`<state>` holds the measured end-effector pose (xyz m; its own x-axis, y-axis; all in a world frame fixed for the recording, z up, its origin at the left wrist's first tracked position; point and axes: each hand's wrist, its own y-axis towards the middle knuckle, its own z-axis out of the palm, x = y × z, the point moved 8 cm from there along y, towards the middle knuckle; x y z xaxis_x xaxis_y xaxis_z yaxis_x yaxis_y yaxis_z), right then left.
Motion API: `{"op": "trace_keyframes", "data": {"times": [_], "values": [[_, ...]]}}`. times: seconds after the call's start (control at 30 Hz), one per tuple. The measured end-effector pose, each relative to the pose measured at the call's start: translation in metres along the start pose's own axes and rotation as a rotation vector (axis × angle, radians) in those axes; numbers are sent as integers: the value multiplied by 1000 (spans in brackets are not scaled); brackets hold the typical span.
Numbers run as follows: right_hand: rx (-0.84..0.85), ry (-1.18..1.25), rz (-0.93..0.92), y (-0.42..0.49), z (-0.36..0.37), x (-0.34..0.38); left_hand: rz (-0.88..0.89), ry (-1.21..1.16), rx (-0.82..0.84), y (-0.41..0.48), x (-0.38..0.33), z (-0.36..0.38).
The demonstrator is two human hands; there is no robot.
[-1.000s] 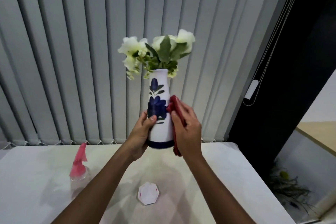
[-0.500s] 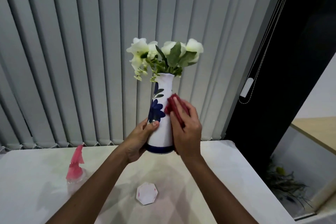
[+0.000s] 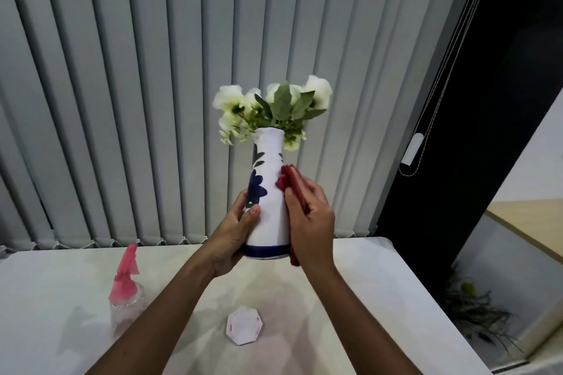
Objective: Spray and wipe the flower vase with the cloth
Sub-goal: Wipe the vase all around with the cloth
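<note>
Center frame: left hand grips vase above the counter — right hand fingers clamp red cloth against it.

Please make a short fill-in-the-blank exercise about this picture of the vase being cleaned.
1. The right hand presses a ___ cloth against the vase.
2. The left hand holds the vase near its ___.
3. The spray bottle stands on the ___.

Missing words: red; base; table
</note>
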<state>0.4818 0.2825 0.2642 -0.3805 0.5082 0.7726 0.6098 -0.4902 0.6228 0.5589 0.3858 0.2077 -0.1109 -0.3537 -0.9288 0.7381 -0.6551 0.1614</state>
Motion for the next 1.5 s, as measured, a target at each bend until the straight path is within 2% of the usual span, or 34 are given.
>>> {"op": "trace_keyframes", "data": {"times": [0.2, 0.4, 0.63, 0.77, 0.93, 1.07, 1.2, 1.37, 1.5], "values": [[-2, -48, -229, -33, 0, -8, 70, -86, -157, 7, -8, -16], [14, -95, -250, 7, 11, 13, 52, 74, -125, 8, -14, -16], [107, -96, -127, 53, 29, 33, -33, 134, -48, 4, -13, -14], [89, 2, 42, 52, 28, 19, 41, 221, -8, 0, -13, -14], [105, 72, 166, 14, 30, -26, 30, 186, -42, -3, 9, -28], [137, 56, 193, -27, 26, -57, -36, 72, -111, -8, 38, -36], [170, 25, 234, -68, 21, -85, -106, 66, -182, -13, 57, -51], [184, 18, 300, -107, 17, -120, -186, 137, -187, -25, 92, -63], [269, -32, 359, -118, 24, -133, -267, 324, -136, -32, 115, -79]]}}
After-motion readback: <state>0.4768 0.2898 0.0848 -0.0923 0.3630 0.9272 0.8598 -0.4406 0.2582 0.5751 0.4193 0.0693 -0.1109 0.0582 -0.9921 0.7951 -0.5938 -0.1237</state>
